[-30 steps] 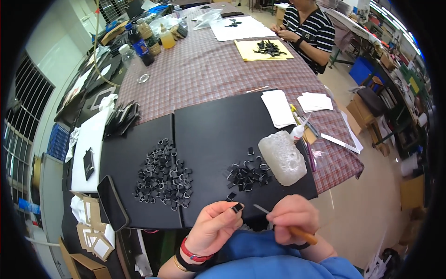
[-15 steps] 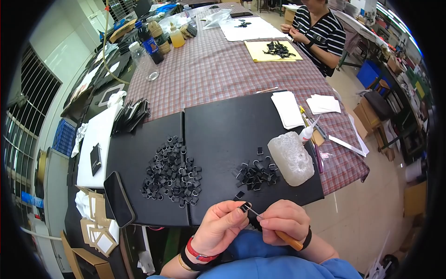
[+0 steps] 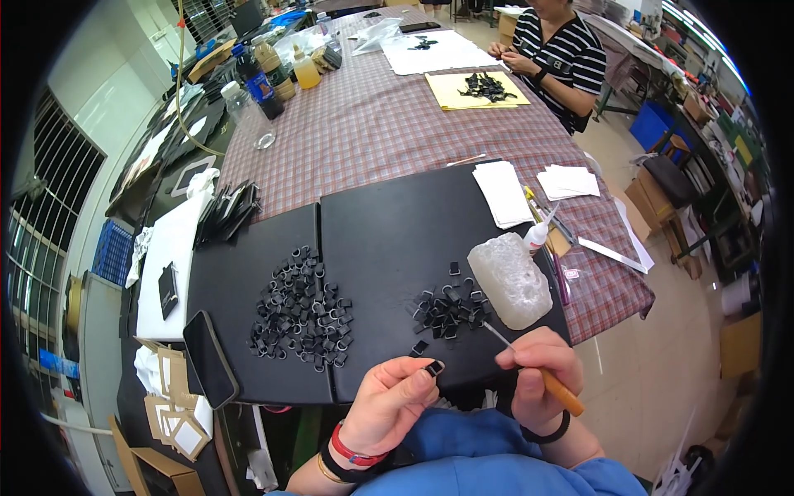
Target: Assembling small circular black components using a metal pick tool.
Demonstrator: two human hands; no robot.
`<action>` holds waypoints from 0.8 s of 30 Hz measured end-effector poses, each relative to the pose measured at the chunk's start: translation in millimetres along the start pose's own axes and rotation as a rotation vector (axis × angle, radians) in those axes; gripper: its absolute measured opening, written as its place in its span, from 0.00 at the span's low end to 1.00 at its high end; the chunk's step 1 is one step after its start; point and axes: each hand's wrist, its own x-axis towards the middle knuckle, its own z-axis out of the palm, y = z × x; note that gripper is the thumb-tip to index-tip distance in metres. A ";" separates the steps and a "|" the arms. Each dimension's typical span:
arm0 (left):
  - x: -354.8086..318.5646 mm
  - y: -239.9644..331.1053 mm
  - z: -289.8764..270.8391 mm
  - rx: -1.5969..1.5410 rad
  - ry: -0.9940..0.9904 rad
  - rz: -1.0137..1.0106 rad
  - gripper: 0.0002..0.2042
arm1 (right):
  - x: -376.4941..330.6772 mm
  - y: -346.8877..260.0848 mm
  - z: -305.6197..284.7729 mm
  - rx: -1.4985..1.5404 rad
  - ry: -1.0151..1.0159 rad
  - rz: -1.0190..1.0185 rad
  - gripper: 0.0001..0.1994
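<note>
Between the thumb and fingertips of my left hand (image 3: 387,403) is a small black loop tab (image 3: 434,369) with what looks like a metal ring at its edge. My right hand (image 3: 542,374) grips an awl (image 3: 565,393) by its orange-brown wooden handle. The awl's thin metal shaft points up and left, apart from the tab, its tip near a pile of small black loops (image 3: 447,312). One loose black loop (image 3: 419,348) lies just beyond my left fingers. Farther left is a larger pile of black tabs with metal D-rings (image 3: 302,318).
A rough whitish block (image 3: 510,281) stands right of the small pile, beside a small glue bottle (image 3: 538,236) and white cards (image 3: 502,194). A phone (image 3: 210,358) lies at the black board's left edge. Across the checked table, a person (image 3: 554,62) handles something small.
My right hand has drawn the awl away from the tab, to the right and slightly up. My left hand keeps the tab in nearly the same place. The whole view has shifted slightly.
</note>
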 end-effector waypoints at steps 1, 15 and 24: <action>-0.9 -2.0 3.0 0.061 0.045 0.042 0.08 | -0.1 -1.0 2.1 0.047 0.007 0.028 0.08; -5.3 -5.9 20.8 0.804 0.160 0.533 0.10 | -1.4 -10.5 20.0 0.067 -0.111 0.050 0.18; -6.8 -2.7 24.1 1.030 0.202 0.631 0.09 | 1.6 -14.0 19.6 -0.040 -0.140 -0.006 0.18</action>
